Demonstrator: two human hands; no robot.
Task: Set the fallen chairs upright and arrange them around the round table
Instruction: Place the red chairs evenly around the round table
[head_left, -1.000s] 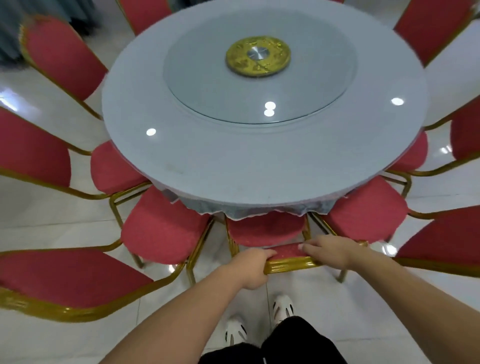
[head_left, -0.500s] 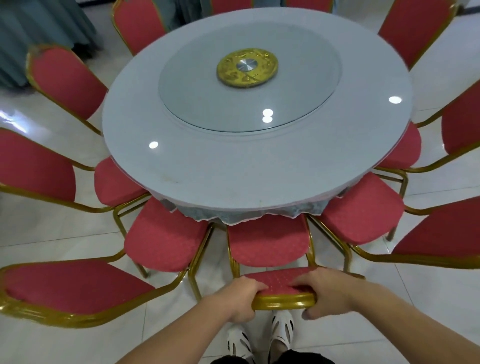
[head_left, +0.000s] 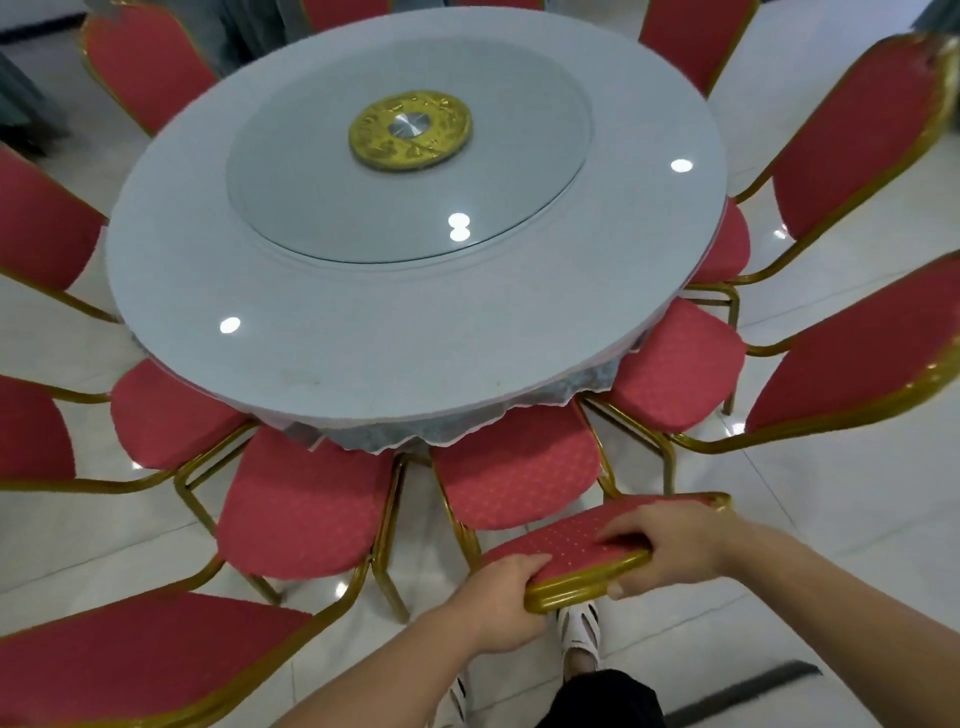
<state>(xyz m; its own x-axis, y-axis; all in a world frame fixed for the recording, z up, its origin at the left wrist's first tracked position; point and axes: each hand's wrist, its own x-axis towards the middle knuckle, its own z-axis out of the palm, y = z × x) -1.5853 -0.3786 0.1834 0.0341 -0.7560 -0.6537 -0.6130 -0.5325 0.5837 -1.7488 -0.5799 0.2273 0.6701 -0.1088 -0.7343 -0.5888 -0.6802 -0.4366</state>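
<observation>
A red chair with a gold frame stands upright right in front of me, its seat (head_left: 514, 478) tucked partly under the round grey table (head_left: 363, 353). Both my hands grip the top of its backrest (head_left: 576, 545). My left hand (head_left: 498, 603) wraps the left end of the gold rail. My right hand (head_left: 670, 545) lies over the right part, fingers on the red padding. Several other red chairs stand upright around the table, such as one on the near left (head_left: 306, 504) and one on the right (head_left: 675, 374).
A glass turntable (head_left: 311, 208) with a gold hub (head_left: 410, 129) tops the table. Chair backs (head_left: 130, 660) ring me closely left and right (head_left: 852, 364). The floor is glossy white tile (head_left: 857, 545). My white shoes (head_left: 579, 631) are below the held backrest.
The view has shifted leftward and risen. The held chair has come back from the table a little, showing more of its seat, and its backrest now sits slanted. Both hands kept their grip.
</observation>
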